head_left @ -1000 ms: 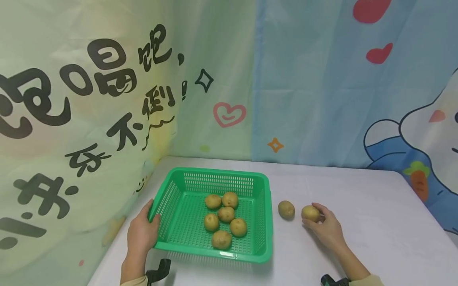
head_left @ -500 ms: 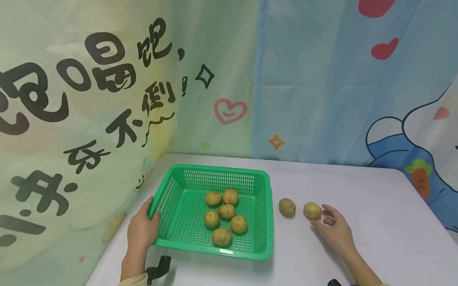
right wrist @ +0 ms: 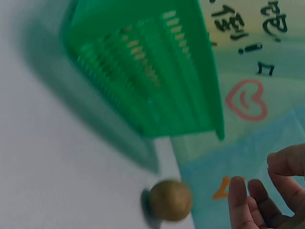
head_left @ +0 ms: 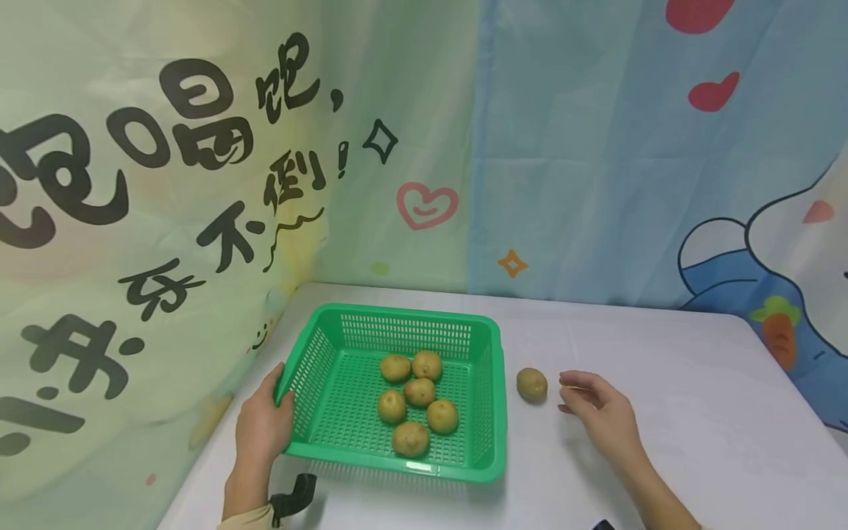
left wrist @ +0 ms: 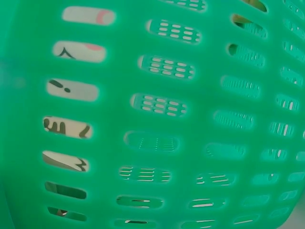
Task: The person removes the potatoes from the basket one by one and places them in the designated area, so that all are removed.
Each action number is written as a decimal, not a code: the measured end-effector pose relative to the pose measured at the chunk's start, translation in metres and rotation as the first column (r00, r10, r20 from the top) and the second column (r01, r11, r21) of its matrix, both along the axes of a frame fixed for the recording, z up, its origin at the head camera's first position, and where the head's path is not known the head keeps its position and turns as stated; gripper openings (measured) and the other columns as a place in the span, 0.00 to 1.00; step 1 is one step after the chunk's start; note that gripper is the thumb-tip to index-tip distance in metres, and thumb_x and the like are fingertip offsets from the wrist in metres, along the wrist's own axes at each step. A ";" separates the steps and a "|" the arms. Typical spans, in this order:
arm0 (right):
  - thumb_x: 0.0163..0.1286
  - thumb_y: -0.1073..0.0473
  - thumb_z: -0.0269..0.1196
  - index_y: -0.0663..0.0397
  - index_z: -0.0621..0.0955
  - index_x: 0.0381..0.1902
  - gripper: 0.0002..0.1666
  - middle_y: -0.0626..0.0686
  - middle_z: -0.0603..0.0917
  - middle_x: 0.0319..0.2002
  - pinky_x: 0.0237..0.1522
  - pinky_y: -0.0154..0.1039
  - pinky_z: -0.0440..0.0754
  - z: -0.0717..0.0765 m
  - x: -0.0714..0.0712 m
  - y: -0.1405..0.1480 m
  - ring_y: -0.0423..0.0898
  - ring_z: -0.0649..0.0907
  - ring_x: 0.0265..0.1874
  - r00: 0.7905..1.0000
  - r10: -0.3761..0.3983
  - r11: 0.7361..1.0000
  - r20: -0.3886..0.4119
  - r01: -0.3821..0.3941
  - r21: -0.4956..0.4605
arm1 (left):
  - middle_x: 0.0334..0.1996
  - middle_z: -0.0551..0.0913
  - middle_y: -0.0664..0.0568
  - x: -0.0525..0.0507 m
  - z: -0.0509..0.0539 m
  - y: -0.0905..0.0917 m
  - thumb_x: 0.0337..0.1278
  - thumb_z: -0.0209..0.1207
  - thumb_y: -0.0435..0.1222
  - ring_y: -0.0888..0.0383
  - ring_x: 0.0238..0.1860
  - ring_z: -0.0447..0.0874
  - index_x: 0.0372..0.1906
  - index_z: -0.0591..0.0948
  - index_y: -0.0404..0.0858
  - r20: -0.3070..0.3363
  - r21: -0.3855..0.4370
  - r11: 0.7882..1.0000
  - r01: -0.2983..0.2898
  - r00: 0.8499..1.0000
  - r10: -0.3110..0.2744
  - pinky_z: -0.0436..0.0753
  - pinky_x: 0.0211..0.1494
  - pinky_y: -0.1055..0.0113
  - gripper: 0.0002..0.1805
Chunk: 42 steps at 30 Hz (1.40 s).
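Observation:
My left hand (head_left: 261,423) grips the left rim of a green plastic basket (head_left: 490,449), thumb inside and fingers outside. Several potatoes (head_left: 411,439) lie loose on the basket floor. Right of the basket, one potato (head_left: 532,386) sits on the table. Just right of it is my right hand (head_left: 603,416), fingers pointing left and thumb near the fingertips. Only a thin yellowish sliver shows between them in the head view; the second potato is hidden there. In the right wrist view my hand (right wrist: 271,191) has loosely bent fingers and no potato visible between them.
A white-covered table (head_left: 689,383) extends to the right. Printed cloth (head_left: 397,88) hangs along the back and left sides. The basket's slotted wall (left wrist: 109,109) fills the left wrist view.
My right hand drew back from the second potato, then came left over its place, covering it from the head view. My left hand and the basket stay put.

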State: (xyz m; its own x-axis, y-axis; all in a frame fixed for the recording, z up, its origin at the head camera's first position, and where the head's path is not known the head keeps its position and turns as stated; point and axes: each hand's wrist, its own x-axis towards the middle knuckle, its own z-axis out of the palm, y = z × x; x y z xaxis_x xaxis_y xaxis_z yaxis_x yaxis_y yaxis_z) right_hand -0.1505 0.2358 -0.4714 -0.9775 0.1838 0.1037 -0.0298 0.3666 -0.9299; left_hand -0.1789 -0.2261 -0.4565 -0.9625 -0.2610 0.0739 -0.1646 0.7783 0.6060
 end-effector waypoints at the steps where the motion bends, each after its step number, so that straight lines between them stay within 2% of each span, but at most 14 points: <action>1: 0.72 0.61 0.60 0.64 0.76 0.56 0.18 0.62 0.79 0.54 0.42 0.31 0.82 0.004 0.000 -0.006 0.39 0.82 0.44 1.000 0.019 1.000 -0.019 -0.020 -0.019 | 0.63 0.72 0.30 0.000 0.000 0.000 0.69 0.50 0.35 0.44 0.40 0.79 0.72 0.64 0.35 0.000 -0.002 1.000 0.000 1.000 0.000 0.75 0.37 0.53 0.29; 3: 0.71 0.63 0.61 0.66 0.77 0.54 0.17 0.63 0.79 0.53 0.42 0.33 0.82 0.010 -0.001 -0.019 0.42 0.83 0.45 0.995 0.073 0.995 -0.065 -0.077 -0.060 | 0.63 0.72 0.30 0.001 0.000 0.000 0.69 0.50 0.35 0.44 0.40 0.79 0.72 0.64 0.35 0.002 -0.005 1.000 0.000 1.000 0.000 0.75 0.38 0.52 0.29; 6: 0.70 0.64 0.61 0.69 0.77 0.52 0.16 0.63 0.80 0.51 0.43 0.37 0.83 0.016 0.000 -0.037 0.46 0.83 0.45 0.980 0.170 0.973 -0.105 -0.184 -0.143 | 0.63 0.72 0.30 0.001 0.000 0.001 0.69 0.50 0.35 0.44 0.39 0.78 0.73 0.63 0.35 0.008 -0.004 1.000 0.000 1.000 0.000 0.75 0.39 0.51 0.29; 8: 0.69 0.65 0.62 0.69 0.77 0.51 0.15 0.63 0.79 0.50 0.44 0.38 0.83 0.018 0.001 -0.049 0.48 0.82 0.46 0.967 0.227 0.953 -0.119 -0.245 -0.179 | 0.63 0.71 0.30 0.001 0.001 0.001 0.69 0.50 0.35 0.43 0.41 0.79 0.73 0.63 0.35 0.012 -0.003 1.000 0.001 1.000 -0.001 0.75 0.41 0.49 0.29; 10: 0.68 0.65 0.64 0.66 0.78 0.51 0.16 0.59 0.80 0.49 0.46 0.37 0.82 0.019 0.003 -0.061 0.48 0.82 0.47 0.961 0.259 0.945 -0.102 -0.273 -0.179 | 0.64 0.71 0.30 0.002 0.001 0.002 0.69 0.50 0.35 0.42 0.43 0.79 0.73 0.63 0.36 0.013 0.000 1.000 0.002 1.000 -0.002 0.75 0.43 0.47 0.29; 14: 0.64 0.66 0.66 0.60 0.79 0.52 0.18 0.56 0.81 0.51 0.49 0.34 0.80 0.019 0.004 -0.082 0.48 0.81 0.50 0.950 0.306 0.940 -0.069 -0.312 -0.139 | 0.64 0.70 0.30 0.003 0.000 0.002 0.70 0.50 0.35 0.41 0.45 0.79 0.73 0.63 0.36 0.015 0.000 1.000 0.004 1.000 -0.004 0.76 0.44 0.46 0.29; 19: 0.63 0.70 0.64 0.60 0.78 0.55 0.21 0.60 0.80 0.53 0.48 0.36 0.81 0.022 0.002 -0.102 0.54 0.79 0.53 0.919 0.390 0.912 -0.063 -0.394 -0.112 | 0.64 0.71 0.30 0.003 0.000 0.001 0.69 0.50 0.34 0.40 0.46 0.79 0.73 0.63 0.35 0.011 -0.006 1.000 -0.002 1.000 0.002 0.75 0.45 0.45 0.29; 23: 0.62 0.70 0.65 0.55 0.78 0.54 0.22 0.57 0.79 0.53 0.46 0.35 0.81 0.023 -0.002 -0.114 0.55 0.79 0.52 0.894 0.441 0.895 -0.073 -0.444 -0.029 | 0.64 0.70 0.30 0.003 0.000 0.002 0.69 0.50 0.34 0.39 0.49 0.78 0.73 0.63 0.36 0.010 -0.001 1.000 -0.001 1.000 0.001 0.75 0.47 0.44 0.29; 29: 0.64 0.67 0.66 0.46 0.80 0.53 0.20 0.50 0.80 0.53 0.44 0.34 0.81 0.022 -0.014 -0.125 0.51 0.79 0.51 0.882 0.470 0.881 -0.039 -0.465 0.092 | 0.64 0.70 0.30 0.002 -0.001 0.002 0.70 0.50 0.34 0.38 0.50 0.78 0.73 0.63 0.36 0.012 -0.002 1.000 0.000 1.000 0.000 0.75 0.48 0.44 0.29; 33: 0.63 0.66 0.66 0.50 0.80 0.53 0.20 0.49 0.80 0.53 0.43 0.36 0.82 0.022 -0.024 -0.129 0.52 0.79 0.50 0.868 0.496 0.857 -0.008 -0.488 0.164 | 0.64 0.71 0.30 0.001 0.000 0.002 0.69 0.50 0.34 0.39 0.49 0.79 0.73 0.63 0.35 0.008 -0.006 1.000 -0.007 1.000 0.007 0.75 0.47 0.44 0.29; 36: 0.62 0.65 0.67 0.55 0.79 0.55 0.22 0.53 0.81 0.53 0.45 0.42 0.81 0.023 -0.034 -0.129 0.56 0.80 0.51 0.856 0.516 0.836 0.030 -0.510 0.201 | 0.64 0.71 0.30 0.001 0.001 0.002 0.69 0.50 0.34 0.39 0.49 0.79 0.73 0.63 0.35 0.005 -0.006 1.000 -0.011 1.000 0.011 0.75 0.47 0.44 0.29; 42: 0.60 0.65 0.69 0.58 0.79 0.54 0.24 0.58 0.81 0.52 0.50 0.49 0.78 0.028 -0.054 -0.131 0.59 0.80 0.50 0.826 0.547 0.802 0.138 -0.564 0.198 | 0.63 0.71 0.30 0.000 0.000 0.002 0.69 0.50 0.34 0.39 0.48 0.79 0.73 0.63 0.35 0.002 -0.008 1.000 -0.015 1.000 0.015 0.75 0.47 0.44 0.29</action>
